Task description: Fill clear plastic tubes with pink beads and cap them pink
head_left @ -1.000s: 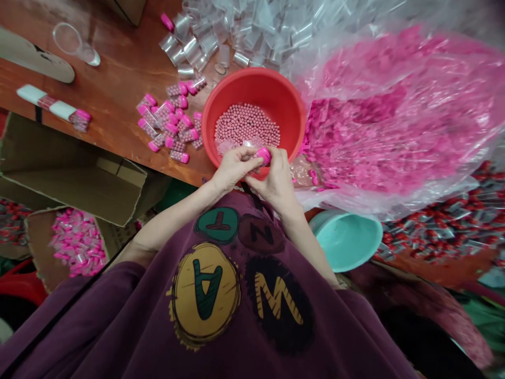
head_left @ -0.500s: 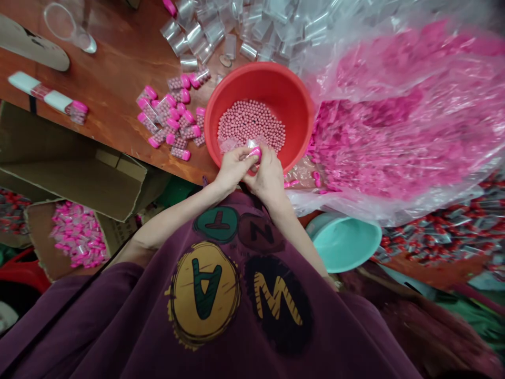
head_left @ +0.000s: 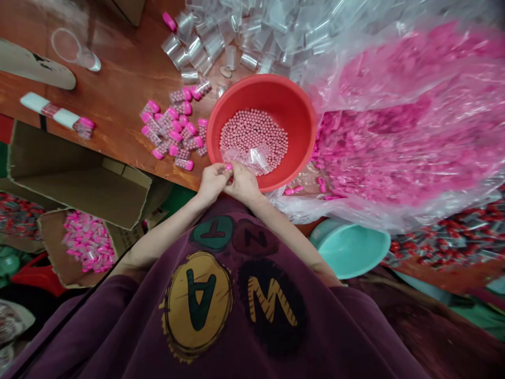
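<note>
My left hand and my right hand meet at the near left rim of a red bowl. Between their closed fingertips a small pink cap shows; whatever it sits on is hidden by the fingers. Pink beads cover the bottom of the bowl. Clear plastic pieces lie on the beads beside my right hand. Left of the bowl is a heap of small clear bottles with pink caps, filled with beads.
Empty clear tubes are piled behind the bowl. A large plastic bag of pink caps spreads to the right, above a turquoise basin. Cardboard boxes stand lower left, one holding pink-capped pieces. A white-and-red strip lies on the table.
Both hands have moved left and toward my body with the pink cap, from over the beads to the bowl's near left rim. The view has shifted slightly.
</note>
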A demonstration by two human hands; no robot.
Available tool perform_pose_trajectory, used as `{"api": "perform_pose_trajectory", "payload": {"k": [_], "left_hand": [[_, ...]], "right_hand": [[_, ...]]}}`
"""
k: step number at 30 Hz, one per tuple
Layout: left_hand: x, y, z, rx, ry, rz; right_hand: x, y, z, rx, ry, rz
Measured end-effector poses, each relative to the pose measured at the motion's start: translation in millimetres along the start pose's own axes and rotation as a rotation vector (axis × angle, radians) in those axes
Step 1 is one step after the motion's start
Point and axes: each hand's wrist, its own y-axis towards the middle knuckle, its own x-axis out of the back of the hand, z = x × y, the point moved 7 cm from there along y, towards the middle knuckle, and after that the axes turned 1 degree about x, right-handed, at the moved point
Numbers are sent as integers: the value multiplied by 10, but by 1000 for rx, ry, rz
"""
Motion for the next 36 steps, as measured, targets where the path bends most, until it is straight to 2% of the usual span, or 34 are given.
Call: {"api": "perform_pose_trajectory", "payload": {"k": [2, 4, 7, 9, 10, 11, 13, 15, 16, 18, 21, 23, 25, 27, 29, 31, 32, 34, 36], "left_hand": [[222, 78, -34, -51, 7, 1], [522, 186, -109, -136, 30, -63], [983, 319, -297, -302, 178, -275], [1093, 308, -489, -485, 384, -409], [1039, 279, -579, -588, 485, -425], [913, 252, -643, -675, 565, -388], [521, 237, -674, -749, 658, -181], [104, 274, -618, -692, 721, 34], [-60, 311, -584, -639, 765, 93], [-257, 407, -556, -548, 858, 114], [-350, 538, -609, -520, 916, 133], [-356, 590, -656, -525, 868, 217], [-329, 613, -666, -466, 752, 345], [-247, 605, -675, -397, 655, 414], [-109, 584, -728, -404, 672, 362], [4, 555, -803, -476, 827, 247], [3, 539, -826, -519, 933, 220], [-140, 532, -821, -598, 1131, 256], [-395, 602, -751, -613, 1220, 345]], "right_hand": [[3, 95, 35, 115, 108, 21], [106, 218, -93, 176, 148, -19], [257, 477, -457, 133, -35, -58], [235, 659, -603, 166, -195, 42], [198, 735, -635, 204, -250, 108], [163, 796, -647, 245, -288, 162], [137, 876, -655, 292, -323, 205], [173, 892, -678, 282, -314, 180], [208, 872, -699, 264, -291, 153], [287, 778, -749, 224, -184, 98], [417, 571, -845, 114, 188, 3], [463, 428, -905, 20, 500, -19], [473, 299, -941, -42, 736, 29], [512, 192, -1007, -63, 830, 76], [635, 128, -1190, -79, 809, -15], [804, 108, -1455, -114, 712, -233], [868, 120, -1567, -126, 645, -333], [911, 225, -1669, -99, 473, -435], [855, 413, -1625, -31, 275, -435]]}}
